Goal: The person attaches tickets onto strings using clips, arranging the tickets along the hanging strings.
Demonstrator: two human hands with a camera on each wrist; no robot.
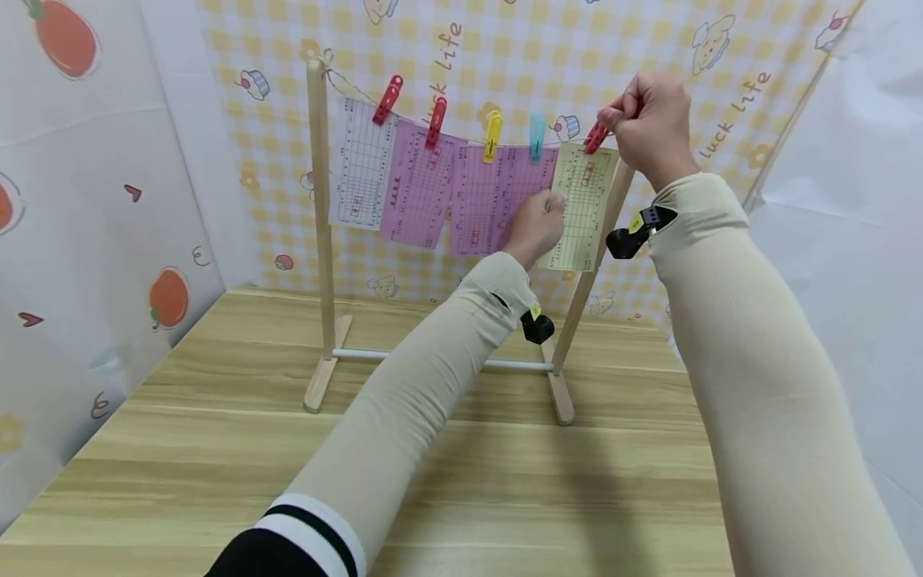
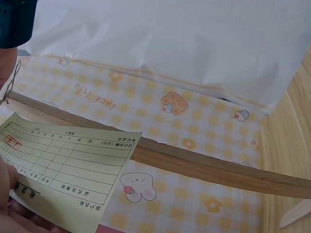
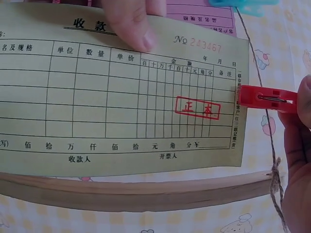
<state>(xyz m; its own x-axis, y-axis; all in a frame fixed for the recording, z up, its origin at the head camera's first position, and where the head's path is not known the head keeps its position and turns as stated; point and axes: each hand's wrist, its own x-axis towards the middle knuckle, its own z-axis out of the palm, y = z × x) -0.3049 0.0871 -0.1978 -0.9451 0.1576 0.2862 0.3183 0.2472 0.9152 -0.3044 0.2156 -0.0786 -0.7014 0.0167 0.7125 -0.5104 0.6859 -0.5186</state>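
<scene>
A pale yellow receipt slip (image 1: 586, 220) with a printed grid hangs at the right end of the string. My left hand (image 1: 537, 227) pinches its left edge, thumb (image 3: 130, 29) on the printed face and fingers behind the paper. At the slip's top edge, my right hand (image 1: 654, 128) grips the handle end of a red clothespin (image 3: 267, 99). The pin's tip lies over the paper's edge, right beside the string (image 3: 260, 87). In the left wrist view the slip (image 2: 73, 160) stretches out beyond the left fingers.
A wooden stand (image 1: 320, 208) with a white crossbar (image 1: 519, 365) carries the string. A white slip (image 1: 363, 164) and purple slips (image 1: 418, 188) hang from red, yellow (image 1: 493, 136) and blue (image 1: 537, 138) clothespins. Behind is a checked cloth (image 1: 274, 232); below, a wooden tabletop (image 1: 216, 457).
</scene>
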